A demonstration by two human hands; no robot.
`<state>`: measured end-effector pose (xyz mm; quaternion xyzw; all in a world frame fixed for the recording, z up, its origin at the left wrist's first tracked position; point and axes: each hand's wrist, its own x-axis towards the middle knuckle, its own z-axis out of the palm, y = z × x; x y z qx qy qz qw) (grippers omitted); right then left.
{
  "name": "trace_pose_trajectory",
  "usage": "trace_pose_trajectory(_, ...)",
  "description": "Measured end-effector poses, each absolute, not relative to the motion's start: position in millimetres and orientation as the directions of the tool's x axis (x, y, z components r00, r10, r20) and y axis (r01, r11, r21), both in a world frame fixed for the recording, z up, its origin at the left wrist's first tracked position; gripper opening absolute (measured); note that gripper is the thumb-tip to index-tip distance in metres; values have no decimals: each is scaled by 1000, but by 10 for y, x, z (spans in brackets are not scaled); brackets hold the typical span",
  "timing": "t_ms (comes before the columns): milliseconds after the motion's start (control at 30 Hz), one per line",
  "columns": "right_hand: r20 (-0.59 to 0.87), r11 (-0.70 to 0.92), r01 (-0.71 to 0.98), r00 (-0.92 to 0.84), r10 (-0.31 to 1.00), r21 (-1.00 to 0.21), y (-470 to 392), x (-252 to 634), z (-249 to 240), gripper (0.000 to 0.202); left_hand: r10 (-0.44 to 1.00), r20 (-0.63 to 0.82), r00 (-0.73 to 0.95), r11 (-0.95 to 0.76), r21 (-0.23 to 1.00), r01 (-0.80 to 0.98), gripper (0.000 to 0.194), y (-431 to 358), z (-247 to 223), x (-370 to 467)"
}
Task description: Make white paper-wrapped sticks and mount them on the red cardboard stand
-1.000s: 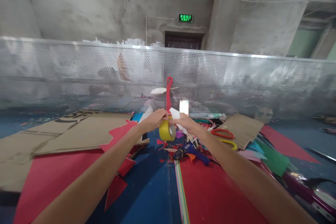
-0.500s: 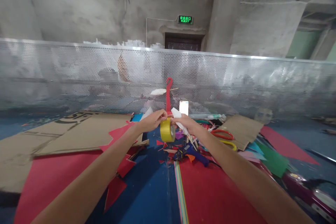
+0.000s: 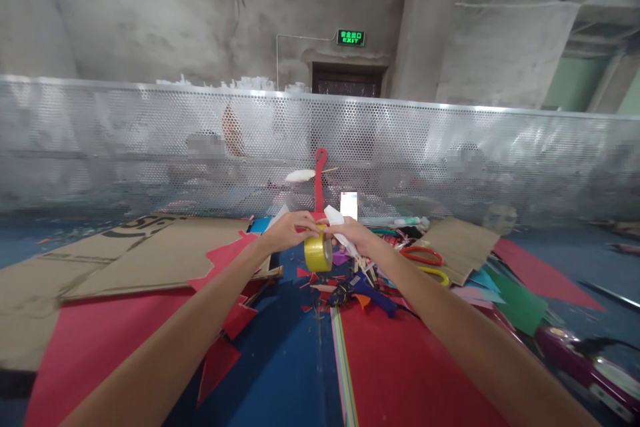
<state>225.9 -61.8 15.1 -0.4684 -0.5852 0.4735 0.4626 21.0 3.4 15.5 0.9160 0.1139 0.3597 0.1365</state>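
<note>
A roll of yellow packing tape (image 3: 316, 255) hangs upright between my two hands, above the blue tabletop. My left hand (image 3: 289, 231) is closed at the upper left of the roll, its fingertips pinching at the tape's top edge. My right hand (image 3: 354, 235) grips the upper right side of the roll. A folded white piece, like paper (image 3: 335, 216), is also held in the right hand and sticks up past its fingers. Just below lie a blue glue gun (image 3: 376, 295) and small red scraps (image 3: 303, 272).
Cardboard sheets (image 3: 165, 247) and red paper (image 3: 110, 327) cover the left side. A stack of coloured paper (image 3: 410, 360) lies front right. Red-handled scissors (image 3: 423, 255), a lit phone (image 3: 349, 204) and a purple device (image 3: 590, 373) sit right. A perforated metal panel (image 3: 420, 153) stands behind.
My left fingers have shifted slightly lower and spread over the top of the tape roll. The right hand keeps its hold, and the view has moved a little.
</note>
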Motion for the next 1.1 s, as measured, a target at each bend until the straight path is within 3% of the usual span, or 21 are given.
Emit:
trace_pose_trajectory(167,177,200,169,-142,974,-965,-625,2225,159,14,330,593,735,-938,291,187,15,19,188,242)
trace_pose_trajectory(467,173,188,123,-125,977,-974,-600,2207,149,20,172,542,822,-959,-98,265,23,-21,128,301)
trace_pose_trajectory(600,174,186,162,-84,981,-969,-544,2251,108,20,84,474,876,-898,-346,273,28,-89,144,330)
trace_pose_trajectory(733,119,121,217,-23,993,-969,-561,2275,122,19,28,445,895,-816,-507,277,28,-143,144,327)
trace_pose_trajectory(933,87,80,222,22,996,-972,-626,2257,180,22,-8,450,893,-847,-478,233,25,-167,96,321)
trace_pose_trajectory(1000,89,81,219,26,996,-972,-624,2257,178,20,29,457,889,-883,-405,237,22,-162,135,322)
trace_pose_trajectory(1100,94,82,198,51,994,-977,-591,2280,148,20,150,469,870,-942,-198,270,20,-175,256,313)
